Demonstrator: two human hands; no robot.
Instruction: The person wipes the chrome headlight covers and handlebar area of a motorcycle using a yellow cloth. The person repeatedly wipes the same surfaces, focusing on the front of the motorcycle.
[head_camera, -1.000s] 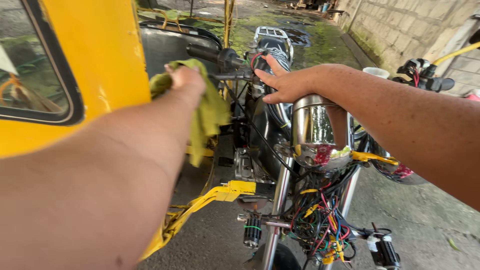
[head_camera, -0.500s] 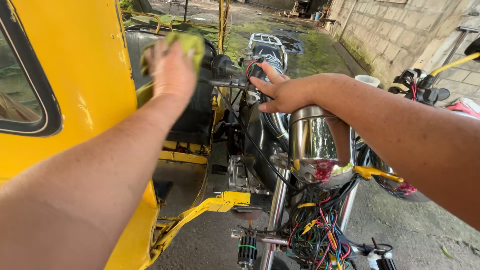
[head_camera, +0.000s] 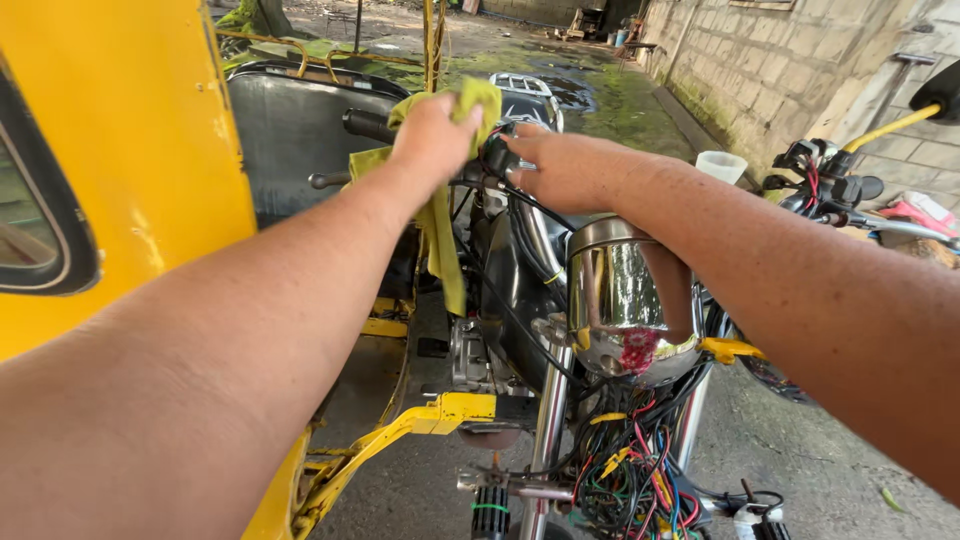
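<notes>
While two hands (head_camera: 432, 140) (head_camera: 565, 165) meet, one yellow-green cloth (head_camera: 440, 215) hangs.

**A:** Daylight is coming in soft from the far end of the yard (head_camera: 560, 60), so everything is looking evenly lit, no harsh shadows anywhere. The yellow sidecar panel (head_camera: 130, 150) is glowing pretty saturated.

**B:** Yeah, and the chrome headlight shell (head_camera: 625, 300) is throwing bright reflections, with a forearm mirroring in it. Under the bike, the wire bundle (head_camera: 630, 480) is sitting in shade but staying readable.

**A:** Wide lens is stretching both forearms huge at the bottom corners. The left hand (head_camera: 432, 140) and its green cloth (head_camera: 445, 230) are looking slightly soft; the right hand (head_camera: 560, 165) is looking sharper.
</notes>
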